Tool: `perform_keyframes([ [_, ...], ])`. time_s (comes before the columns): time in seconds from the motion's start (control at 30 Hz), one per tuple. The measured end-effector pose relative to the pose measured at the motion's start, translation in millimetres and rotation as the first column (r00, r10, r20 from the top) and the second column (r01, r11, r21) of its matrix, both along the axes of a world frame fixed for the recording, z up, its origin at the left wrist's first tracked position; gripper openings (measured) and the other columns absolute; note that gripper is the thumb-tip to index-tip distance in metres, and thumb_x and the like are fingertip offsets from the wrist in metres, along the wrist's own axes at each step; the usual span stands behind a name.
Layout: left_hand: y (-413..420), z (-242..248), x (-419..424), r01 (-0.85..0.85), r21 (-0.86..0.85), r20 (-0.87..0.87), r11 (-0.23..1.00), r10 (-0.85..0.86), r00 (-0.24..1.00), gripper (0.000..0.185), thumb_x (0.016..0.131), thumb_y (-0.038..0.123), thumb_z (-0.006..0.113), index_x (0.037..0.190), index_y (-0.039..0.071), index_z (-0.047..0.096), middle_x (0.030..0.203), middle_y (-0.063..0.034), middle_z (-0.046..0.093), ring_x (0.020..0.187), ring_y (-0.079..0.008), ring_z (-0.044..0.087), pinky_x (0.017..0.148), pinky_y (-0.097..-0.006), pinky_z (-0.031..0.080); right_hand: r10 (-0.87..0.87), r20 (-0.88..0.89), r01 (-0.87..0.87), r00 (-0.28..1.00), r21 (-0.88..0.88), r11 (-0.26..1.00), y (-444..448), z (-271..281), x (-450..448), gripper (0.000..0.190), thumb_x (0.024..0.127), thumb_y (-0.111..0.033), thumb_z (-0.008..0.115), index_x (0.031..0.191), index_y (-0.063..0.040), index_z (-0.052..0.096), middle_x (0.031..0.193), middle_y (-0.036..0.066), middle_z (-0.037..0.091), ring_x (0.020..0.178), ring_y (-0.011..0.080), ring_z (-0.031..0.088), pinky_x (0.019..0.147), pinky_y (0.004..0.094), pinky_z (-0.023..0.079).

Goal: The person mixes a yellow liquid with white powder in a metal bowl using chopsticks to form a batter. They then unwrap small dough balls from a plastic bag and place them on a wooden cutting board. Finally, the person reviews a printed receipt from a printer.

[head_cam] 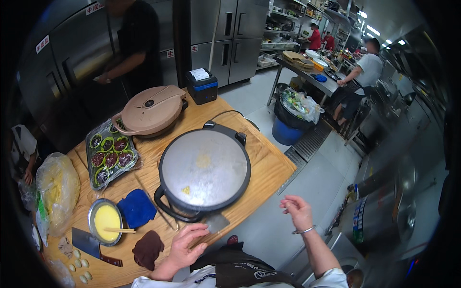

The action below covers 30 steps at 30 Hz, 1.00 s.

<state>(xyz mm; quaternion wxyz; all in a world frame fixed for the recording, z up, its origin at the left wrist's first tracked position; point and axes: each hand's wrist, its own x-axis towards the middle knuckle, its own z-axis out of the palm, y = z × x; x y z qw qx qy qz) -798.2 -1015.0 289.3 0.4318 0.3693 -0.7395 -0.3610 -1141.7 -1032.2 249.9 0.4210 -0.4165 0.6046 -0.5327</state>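
Note:
A closed round electric griddle [205, 165] with a grey lid and black handle lies on the wooden table. My left hand [187, 246] is near the table's front edge, its fingers apart, beside a flat metal scraper [217, 223] just below the griddle; whether they touch is unclear. My right hand [298, 212], with a metal bangle at the wrist, is in the air past the table's right edge, fingers bent and nothing seen in it. Left of the griddle are a blue cloth [137, 208], a brown cloth [148, 250] and a metal bowl [93, 234] of yellow liquid with wooden chopsticks.
A cleaver [88, 243] lies by several small pale oval pieces [84, 263]. Further back are a wrapped tray [94, 180] of filled green cups, a second, pinkish-brown pan [153, 111] and a small printer [202, 90]. A person in black stands beyond; others work at a far counter.

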Motion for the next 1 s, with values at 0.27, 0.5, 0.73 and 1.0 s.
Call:
perform_keyframes([
  [0.27,-77,17,-71,-0.122,0.040,-0.033,0.992,0.124,0.992,0.028,0.072,0.013,0.065,0.096,-0.001,0.061,0.104,-0.0171,0.058,0.094,-0.0285,0.057,0.080,-0.0338,0.046,-0.073,-0.132,0.082,0.989,0.065,0.995,-147,33,-151,0.020,0.083,-0.006,0.055,0.102,0.001,0.056,0.083,0.008,0.063,0.072,0.0133,0.061,0.055,0.0237,0.049],
  [0.5,-101,28,-114,-0.468,0.050,0.025,0.882,0.468,0.883,0.030,0.067,0.013,0.065,0.093,-0.002,0.061,0.101,-0.0172,0.059,0.090,-0.0284,0.058,0.079,-0.0342,0.046,0.174,-0.226,-0.170,0.959,0.036,0.985,-348,72,-183,0.020,0.081,-0.011,0.058,0.097,0.001,0.059,0.079,0.005,0.062,0.070,0.0110,0.059,0.054,0.0230,0.047],
  [0.73,-100,28,-194,-0.658,0.123,0.002,0.743,0.663,0.749,0.026,0.083,0.011,0.053,0.105,-0.003,0.057,0.113,-0.0191,0.052,0.105,-0.0300,0.050,0.090,-0.0387,0.041,0.340,-0.168,-0.335,0.925,0.061,0.940,-500,71,-147,0.017,0.079,-0.015,0.057,0.087,-0.001,0.062,0.074,0.003,0.061,0.067,0.0105,0.058,0.054,0.0234,0.046],
  [1.0,-120,-4,-267,-0.680,0.213,-0.030,0.701,0.700,0.713,0.047,0.082,0.040,0.058,0.098,-0.004,0.055,0.105,-0.0208,0.050,0.087,-0.0282,0.056,0.077,-0.0367,0.046,0.460,-0.219,-0.442,0.861,0.128,0.888,-520,60,-169,0.018,0.077,-0.018,0.058,0.081,-0.001,0.063,0.073,0.003,0.061,0.065,0.0091,0.057,0.052,0.0239,0.047],
])
